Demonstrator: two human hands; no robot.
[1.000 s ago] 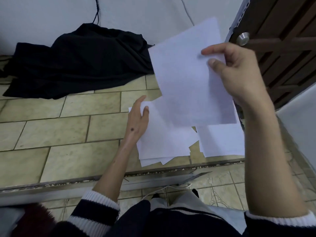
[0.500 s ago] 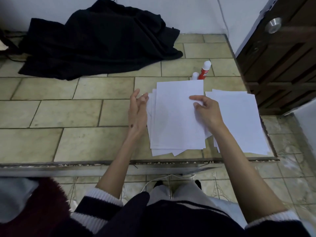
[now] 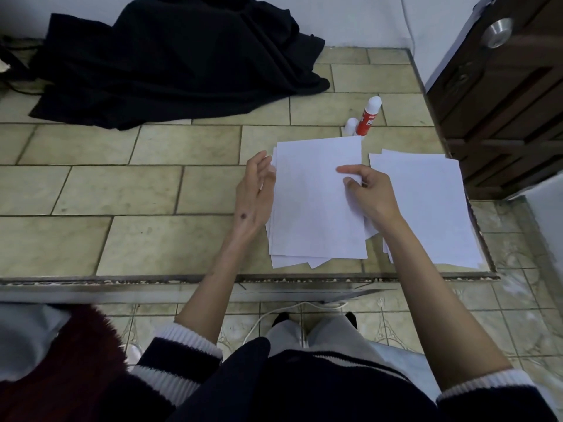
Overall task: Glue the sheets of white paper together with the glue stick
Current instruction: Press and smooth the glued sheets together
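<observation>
A stack of white paper sheets (image 3: 313, 208) lies on the tiled ledge, its lower sheets fanned out at the bottom. My left hand (image 3: 254, 193) rests edge-on against the stack's left side, fingers apart. My right hand (image 3: 367, 193) lies on the top sheet's right edge, thumb and fingers pinching that edge. A second pile of white sheets (image 3: 426, 208) lies to the right. Behind the stack stands a red glue stick (image 3: 368, 117) with a white top, and its white cap (image 3: 352, 126) sits beside it.
A black garment (image 3: 170, 62) is heaped at the back left against the white wall. A dark wooden door (image 3: 502, 86) with a metal knob stands at the right. The ledge's metal front edge (image 3: 213, 281) runs below the papers; my legs are under it.
The sheet my right hand held up in the air came down onto the left stack. My left hand stayed at the stack's left edge. The view tilted, revealing the glue stick.
</observation>
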